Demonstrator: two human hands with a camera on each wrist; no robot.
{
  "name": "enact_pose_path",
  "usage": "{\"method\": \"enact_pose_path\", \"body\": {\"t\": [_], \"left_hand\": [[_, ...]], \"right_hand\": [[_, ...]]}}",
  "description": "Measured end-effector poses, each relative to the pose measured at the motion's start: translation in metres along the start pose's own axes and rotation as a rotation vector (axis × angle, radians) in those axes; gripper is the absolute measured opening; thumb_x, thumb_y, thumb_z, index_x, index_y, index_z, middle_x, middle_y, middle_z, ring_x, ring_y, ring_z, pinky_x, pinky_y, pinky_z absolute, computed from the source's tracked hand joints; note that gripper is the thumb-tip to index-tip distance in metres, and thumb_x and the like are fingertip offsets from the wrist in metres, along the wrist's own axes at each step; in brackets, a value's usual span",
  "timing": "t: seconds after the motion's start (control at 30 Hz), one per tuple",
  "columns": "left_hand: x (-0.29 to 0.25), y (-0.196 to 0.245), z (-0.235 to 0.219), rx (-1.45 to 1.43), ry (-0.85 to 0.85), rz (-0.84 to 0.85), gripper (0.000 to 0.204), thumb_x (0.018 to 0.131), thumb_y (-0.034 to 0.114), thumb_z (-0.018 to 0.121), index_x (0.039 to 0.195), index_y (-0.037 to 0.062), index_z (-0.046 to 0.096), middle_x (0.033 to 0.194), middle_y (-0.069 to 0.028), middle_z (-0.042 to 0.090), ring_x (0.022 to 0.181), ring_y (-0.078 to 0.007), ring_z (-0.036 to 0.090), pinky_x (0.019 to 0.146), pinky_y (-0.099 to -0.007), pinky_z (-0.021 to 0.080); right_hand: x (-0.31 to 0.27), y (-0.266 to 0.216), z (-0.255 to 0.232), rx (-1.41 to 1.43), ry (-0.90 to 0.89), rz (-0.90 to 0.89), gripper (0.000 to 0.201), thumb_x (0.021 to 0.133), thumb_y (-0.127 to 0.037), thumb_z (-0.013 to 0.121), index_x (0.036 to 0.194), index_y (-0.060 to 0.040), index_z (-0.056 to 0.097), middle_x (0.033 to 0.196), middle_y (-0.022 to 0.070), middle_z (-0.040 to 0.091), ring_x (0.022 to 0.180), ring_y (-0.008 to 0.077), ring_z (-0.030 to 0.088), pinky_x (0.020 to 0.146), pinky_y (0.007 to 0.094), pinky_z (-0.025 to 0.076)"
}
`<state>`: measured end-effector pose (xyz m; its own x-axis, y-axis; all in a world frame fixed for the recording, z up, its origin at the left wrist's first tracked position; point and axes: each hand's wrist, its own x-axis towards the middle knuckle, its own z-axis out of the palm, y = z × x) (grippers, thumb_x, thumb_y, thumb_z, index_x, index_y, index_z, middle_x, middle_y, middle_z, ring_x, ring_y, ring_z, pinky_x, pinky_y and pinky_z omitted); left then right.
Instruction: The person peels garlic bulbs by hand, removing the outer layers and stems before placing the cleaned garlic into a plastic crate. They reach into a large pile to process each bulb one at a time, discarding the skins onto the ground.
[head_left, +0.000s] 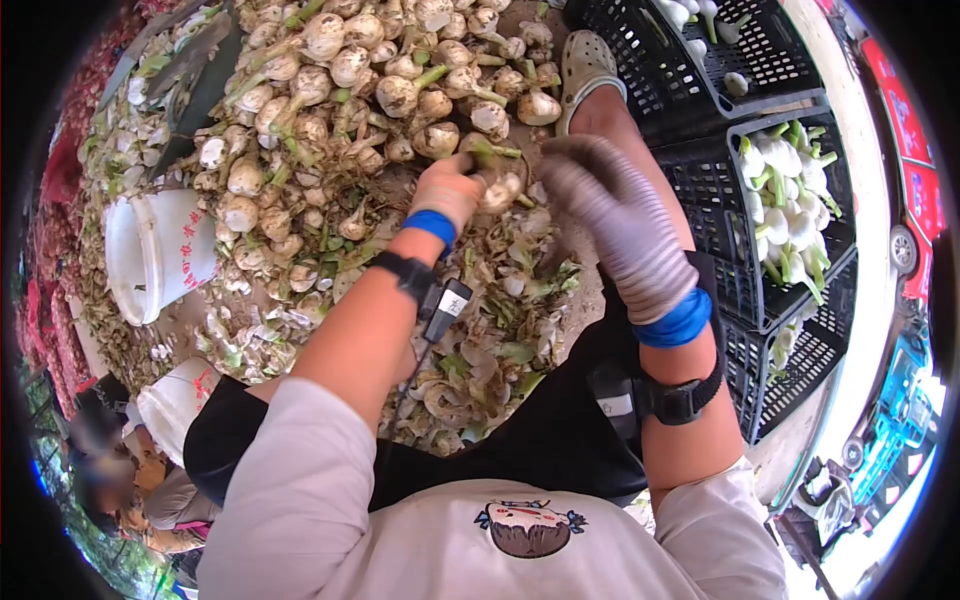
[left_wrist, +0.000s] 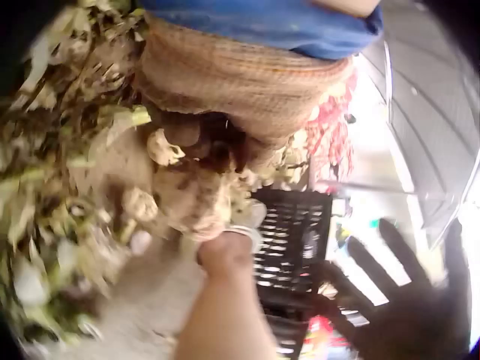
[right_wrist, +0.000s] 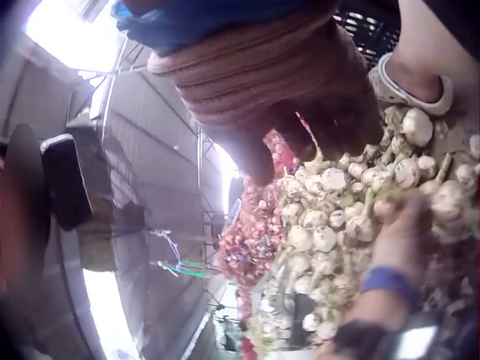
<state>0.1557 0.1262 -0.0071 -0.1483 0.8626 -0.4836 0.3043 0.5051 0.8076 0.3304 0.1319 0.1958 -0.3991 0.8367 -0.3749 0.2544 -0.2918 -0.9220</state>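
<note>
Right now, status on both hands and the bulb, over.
Left hand grips a muddy onion bulb. Right hand, gloved, fingers curled at the bulb, hold unclear. Peelings underneath; nothing between hands and the black crate.

**Knit gloves, papery bulbs, hard plastic**

Both hands wear ribbed knit cloth gloves, matt and dusty: the left hand [head_left: 450, 190] in a tan one, the right hand [head_left: 610, 215] in a greyish one, each with a blue cuff band. The bulb [head_left: 500, 188] in the left grip has a dry, papery, soil-smeared skin, like the heap of bulbs [head_left: 380, 80] beyond it. Right of the heap, the black crates [head_left: 740, 290] are lattice-moulded hard plastic, faintly glossy. Left of it, the white bucket [head_left: 155, 255] is smooth plastic. Peelings [head_left: 490, 350] below the heap look thin and limp.
</note>
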Motion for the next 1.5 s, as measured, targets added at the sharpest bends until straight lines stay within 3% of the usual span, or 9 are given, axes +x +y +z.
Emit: {"method": "enact_pose_path", "body": {"t": [0.2, 0.37, 0.57, 0.77, 0.87, 1.07, 1.3, 1.47, 1.5], "left_hand": [[-0.106, 0.034, -0.052, -1.13, -0.181, 0.019, 0.047, 0.085, 0.027, 0.06, 0.119, -0.0013, 0.045, 0.103, -0.0074, 0.064, 0.084, -0.018, 0.06, 0.082, -0.0288, 0.045], [-0.184, 0.08, -0.092, -0.521, 0.08, -0.085, 0.023, 0.081, 0.013, 0.065, 0.1, -0.0001, 0.061, 0.091, -0.0053, 0.065, 0.084, -0.0157, 0.059, 0.075, -0.0254, 0.045], [-0.222, 0.068, -0.097, -0.62, 0.102, 0.239, 0.028, 0.084, 0.021, 0.062, 0.101, -0.0014, 0.061, 0.087, -0.0057, 0.065, 0.074, -0.012, 0.059, 0.067, -0.0265, 0.047], [-0.237, 0.041, -0.079, -0.085, 0.255, 0.704, 0.033, 0.084, 0.027, 0.063, 0.105, 0.0035, 0.057, 0.082, -0.0004, 0.059, 0.069, -0.0082, 0.055, 0.059, -0.0227, 0.045], [-0.243, 0.045, -0.076, -0.471, 0.129, 0.451, 0.03, 0.068, 0.007, 0.058, 0.098, 0.0046, 0.056, 0.083, -0.0068, 0.057, 0.075, -0.0208, 0.054, 0.065, -0.0304, 0.045], [-0.249, 0.054, -0.089, -0.165, 0.049, 0.673, 0.041, 0.056, -0.008, 0.051, 0.094, 0.0056, 0.058, 0.086, -0.0125, 0.057, 0.082, -0.0311, 0.055, 0.071, -0.0374, 0.046], [-0.242, 0.039, -0.075, -0.276, 0.07, 0.602, 0.033, 0.076, 0.013, 0.071, 0.102, 0.002, 0.054, 0.088, -0.0082, 0.063, 0.077, -0.0154, 0.059, 0.066, -0.0299, 0.047], [-0.257, 0.059, -0.067, -0.146, 0.023, 0.546, 0.03, 0.074, 0.003, 0.062, 0.104, 0.0014, 0.056, 0.093, -0.0104, 0.062, 0.084, -0.0204, 0.06, 0.075, -0.0306, 0.048], [-0.267, 0.072, -0.068, -0.292, -0.053, 0.365, 0.032, 0.072, -0.004, 0.056, 0.104, 0.0015, 0.057, 0.096, -0.015, 0.062, 0.089, -0.0257, 0.062, 0.082, -0.0337, 0.048]], "right_hand": [[-0.014, 0.023, 0.052, -0.839, 0.023, -0.337, 0.07, 0.064, -0.02, 0.074, 0.125, -0.0099, 0.041, 0.121, 0.0169, 0.046, 0.101, 0.0377, 0.053, 0.084, 0.043, 0.046], [-0.046, 0.022, 0.082, -0.916, 0.078, -0.514, 0.065, 0.063, -0.018, 0.074, 0.12, -0.0093, 0.045, 0.116, 0.0176, 0.048, 0.099, 0.0366, 0.054, 0.084, 0.0416, 0.047], [-0.08, 0.022, 0.091, 1.097, -0.338, 0.17, 0.043, 0.082, -0.02, 0.059, 0.118, 0.0002, 0.045, 0.106, 0.0145, 0.056, 0.097, 0.0243, 0.057, 0.077, 0.0358, 0.052], [-0.099, 0.028, 0.104, 0.113, -0.001, -0.369, 0.054, 0.082, -0.009, 0.058, 0.13, -0.0028, 0.033, 0.111, 0.0097, 0.048, 0.099, 0.0158, 0.052, 0.082, 0.028, 0.048], [-0.101, 0.034, 0.102, -0.187, 0.003, -0.566, 0.056, 0.081, -0.006, 0.057, 0.131, -0.0031, 0.032, 0.111, 0.0096, 0.048, 0.1, 0.0165, 0.051, 0.085, 0.0273, 0.045], [-0.098, 0.028, 0.088, 0.886, -0.261, 0.154, 0.065, 0.081, -0.017, 0.062, 0.135, -0.0069, 0.028, 0.114, 0.0105, 0.048, 0.101, 0.0221, 0.052, 0.083, 0.0376, 0.05], [-0.111, 0.022, 0.092, 0.391, -0.126, -0.084, 0.069, 0.081, -0.024, 0.065, 0.135, -0.0054, 0.027, 0.105, 0.0103, 0.054, 0.075, 0.0152, 0.061, 0.055, 0.0224, 0.048], [-0.091, 0.033, 0.084, 0.473, -0.079, 0.376, 0.059, 0.086, -0.065, 0.033, 0.08, -0.011, 0.057, 0.05, -0.0007, 0.048, 0.032, 0.0095, 0.041, 0.032, 0.0211, 0.03], [-0.082, 0.053, 0.08, 0.325, -0.08, 0.349, 0.051, 0.091, -0.051, 0.039, 0.107, -0.0061, 0.057, 0.085, 0.0033, 0.061, 0.069, 0.0092, 0.055, 0.053, 0.0209, 0.045]]}}
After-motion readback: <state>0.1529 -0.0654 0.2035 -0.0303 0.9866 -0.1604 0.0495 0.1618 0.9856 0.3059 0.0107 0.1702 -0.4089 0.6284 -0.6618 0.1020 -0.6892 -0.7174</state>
